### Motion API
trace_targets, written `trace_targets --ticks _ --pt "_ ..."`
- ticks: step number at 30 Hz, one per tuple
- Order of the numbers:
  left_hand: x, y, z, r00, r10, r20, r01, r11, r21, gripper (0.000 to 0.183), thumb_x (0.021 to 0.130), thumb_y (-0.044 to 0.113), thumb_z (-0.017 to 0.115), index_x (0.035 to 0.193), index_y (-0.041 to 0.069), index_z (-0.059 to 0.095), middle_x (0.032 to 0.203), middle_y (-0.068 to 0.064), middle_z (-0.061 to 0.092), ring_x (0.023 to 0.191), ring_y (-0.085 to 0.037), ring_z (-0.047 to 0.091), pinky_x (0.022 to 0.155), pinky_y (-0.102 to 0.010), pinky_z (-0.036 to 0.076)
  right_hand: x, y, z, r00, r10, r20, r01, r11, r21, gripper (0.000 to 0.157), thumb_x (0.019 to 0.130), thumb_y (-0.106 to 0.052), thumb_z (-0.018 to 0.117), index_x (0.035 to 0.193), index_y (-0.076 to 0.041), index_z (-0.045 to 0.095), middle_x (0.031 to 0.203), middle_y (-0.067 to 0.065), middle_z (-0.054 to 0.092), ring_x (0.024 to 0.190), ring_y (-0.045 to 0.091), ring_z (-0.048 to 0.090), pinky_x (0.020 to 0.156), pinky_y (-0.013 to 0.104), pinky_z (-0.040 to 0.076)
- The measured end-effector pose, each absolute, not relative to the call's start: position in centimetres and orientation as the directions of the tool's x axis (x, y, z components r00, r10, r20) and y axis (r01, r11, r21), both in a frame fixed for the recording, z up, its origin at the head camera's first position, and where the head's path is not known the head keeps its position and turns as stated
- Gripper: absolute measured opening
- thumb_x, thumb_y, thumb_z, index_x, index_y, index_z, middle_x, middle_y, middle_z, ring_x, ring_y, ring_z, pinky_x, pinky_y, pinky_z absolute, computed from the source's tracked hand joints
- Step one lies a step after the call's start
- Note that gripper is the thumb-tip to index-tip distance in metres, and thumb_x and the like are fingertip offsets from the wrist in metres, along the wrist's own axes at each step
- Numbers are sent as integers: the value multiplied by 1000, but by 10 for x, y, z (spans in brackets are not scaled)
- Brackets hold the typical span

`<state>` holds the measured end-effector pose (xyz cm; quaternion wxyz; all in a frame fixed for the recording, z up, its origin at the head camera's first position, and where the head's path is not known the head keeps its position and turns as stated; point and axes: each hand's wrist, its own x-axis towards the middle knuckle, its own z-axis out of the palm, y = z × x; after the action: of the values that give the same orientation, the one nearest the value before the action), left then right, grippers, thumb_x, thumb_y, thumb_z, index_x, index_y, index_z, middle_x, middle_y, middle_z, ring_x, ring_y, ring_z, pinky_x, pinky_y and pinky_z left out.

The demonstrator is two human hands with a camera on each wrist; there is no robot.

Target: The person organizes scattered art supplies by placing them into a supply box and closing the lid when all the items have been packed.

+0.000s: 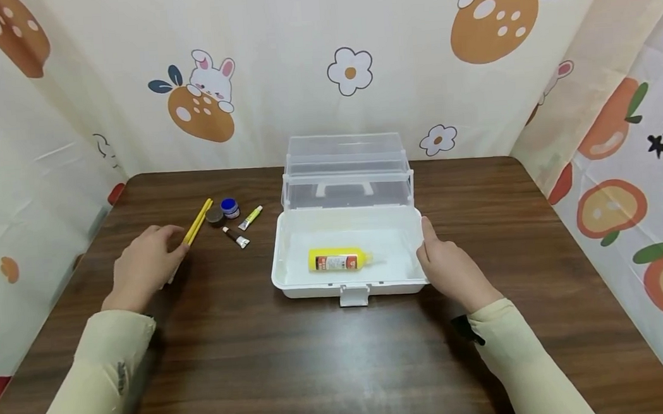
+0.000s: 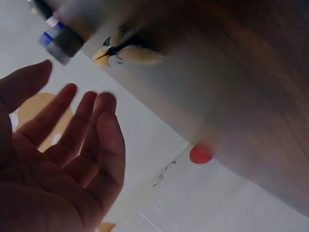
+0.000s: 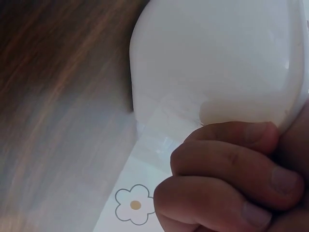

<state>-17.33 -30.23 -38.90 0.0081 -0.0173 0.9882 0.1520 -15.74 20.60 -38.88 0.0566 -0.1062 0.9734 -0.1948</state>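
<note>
My left hand (image 1: 148,262) is over two yellow-handled paintbrushes (image 1: 198,223) lying on the table at the left. In the left wrist view its fingers are apart and gently bent, nothing between them, and the brush bristles (image 2: 137,54) show beyond the fingertips. My right hand (image 1: 455,266) holds the right wall of an open white plastic box (image 1: 278,261), the lower fingers (image 3: 217,159) curled against its outside. A yellow bottle (image 1: 337,259) with a clear nozzle lies on its side inside the box.
Beside the brushes stand a dark round jar (image 1: 215,215) and a blue-lidded jar (image 1: 230,207). A yellow-green paint tube (image 1: 250,218) and a dark-and-white tube (image 1: 236,237) lie near them. Behind the box its clear lid (image 1: 345,155) stands raised, close to the patterned curtain (image 1: 278,77).
</note>
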Motion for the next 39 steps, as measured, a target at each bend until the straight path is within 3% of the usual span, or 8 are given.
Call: trace_targets --ticks 7,10,26,34,39 --pt "-185 -306 -399 -996 -78 -37 -85 957 277 31 95 21 65 121 4 63 96 -21 65 71 -33 60 50 -45 46 -157 207 -389 -971 -227 -77 -181 905 -385 60 103 -17 30 154 11 13 51 6 48 44 18 42 45 34 37" --pt "-189 -308 -402 -997 -75 -24 -79 958 275 24 94 19 66 114 5 67 89 -18 68 66 -30 60 47 -42 44 -156 208 -389 -972 -225 -73 -182 908 -379 60 103 -17 30 153 11 14 50 5 48 44 18 43 46 34 38" --pt "-196 -303 -398 -998 -31 -49 -44 962 269 22 94 14 63 110 0 67 88 -20 68 66 -34 62 46 -44 46 -160 208 -389 -967 -242 -84 -194 906 -376 60 104 -17 30 153 11 12 52 5 48 45 18 42 48 33 39" --pt "-197 -307 -399 -998 -36 -54 -49 959 279 23 92 11 64 110 -2 67 92 -23 67 68 -35 62 48 -45 47 -166 205 -387 -964 -258 -73 -215 907 -362 59 104 -16 30 152 13 13 54 9 52 52 22 52 58 45 48" --pt "-200 -305 -402 -997 -29 -70 -47 959 279 23 93 11 62 110 -3 68 89 -21 67 66 -32 60 48 -42 47 -161 207 -386 -966 -236 -101 -184 912 -366 60 104 -16 29 153 13 12 53 7 51 49 21 49 53 40 45"
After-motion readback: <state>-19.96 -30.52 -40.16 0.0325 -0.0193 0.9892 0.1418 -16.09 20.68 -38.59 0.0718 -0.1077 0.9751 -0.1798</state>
